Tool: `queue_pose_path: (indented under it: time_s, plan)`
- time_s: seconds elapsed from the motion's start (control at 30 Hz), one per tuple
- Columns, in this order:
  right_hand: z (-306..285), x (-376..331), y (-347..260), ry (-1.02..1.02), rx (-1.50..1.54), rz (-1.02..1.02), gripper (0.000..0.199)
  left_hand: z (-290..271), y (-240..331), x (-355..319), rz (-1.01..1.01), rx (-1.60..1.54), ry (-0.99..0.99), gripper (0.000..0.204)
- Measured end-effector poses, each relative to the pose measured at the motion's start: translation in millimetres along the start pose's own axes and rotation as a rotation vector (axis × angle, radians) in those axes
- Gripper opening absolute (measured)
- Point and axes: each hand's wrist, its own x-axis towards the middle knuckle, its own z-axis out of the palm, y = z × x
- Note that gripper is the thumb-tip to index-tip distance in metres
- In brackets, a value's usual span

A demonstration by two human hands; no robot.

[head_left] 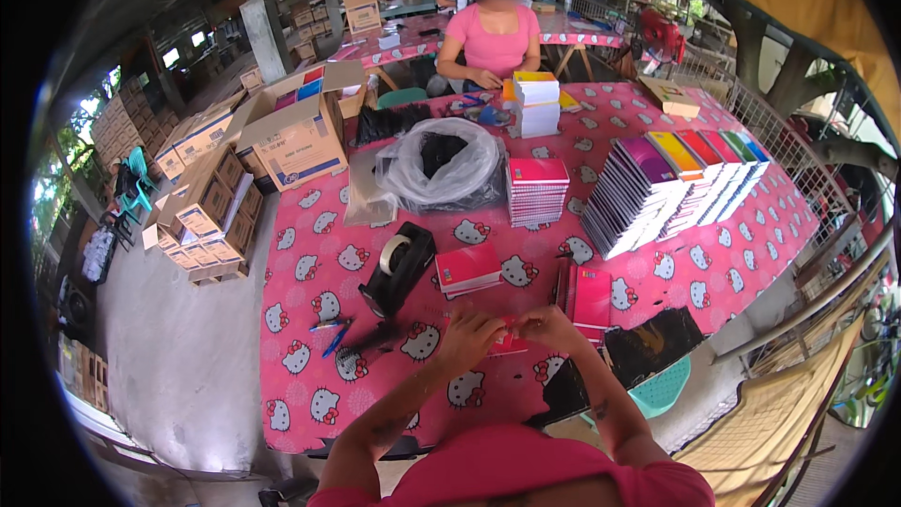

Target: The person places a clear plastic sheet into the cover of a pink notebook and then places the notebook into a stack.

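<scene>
At the table's near side, my left hand [469, 338] and my right hand [552, 329] come close together over a small red notebook [510, 345]. The fingers of both are bent and pinched at its upper edge; my hands partly hide it. Just beyond them lies a short stack of red notebooks [467, 268]. Right of my right hand are more red notebooks [589, 296], some with the spiral side showing. A black tape dispenser [399, 268] with a roll of tape stands beyond my left hand. Blue pens [336, 338] lie to its left.
Farther back stand a spiral notebook stack [538, 192], a plastic-lined tub [439, 164] of black pieces and tall rows of coloured notebooks [671, 188]. A person in pink [495, 42] sits across the table [310, 394]. Cardboard boxes [296, 141] stand at left; a torn black board [652, 347] lies at the near right edge.
</scene>
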Motion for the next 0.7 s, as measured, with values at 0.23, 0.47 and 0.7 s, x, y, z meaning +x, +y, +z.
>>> queue_pose_path:
  time_s: [0.23,0.47,0.7]
  plan:
    - [15.0,5.9,1.0,0.078,-0.117,-0.182,0.014,-4.5,-0.6,3.2,0.011,-0.058,-0.022,0.021]
    - [29.0,0.0,-15.1,0.354,-0.325,-0.172,0.018,-17.2,20.2,10.7,0.012,0.019,-0.009,0.021]
    - [53.9,-2.7,-45.9,0.549,0.112,-0.210,0.027,-39.1,27.1,43.6,-0.404,-0.252,0.142,0.018]
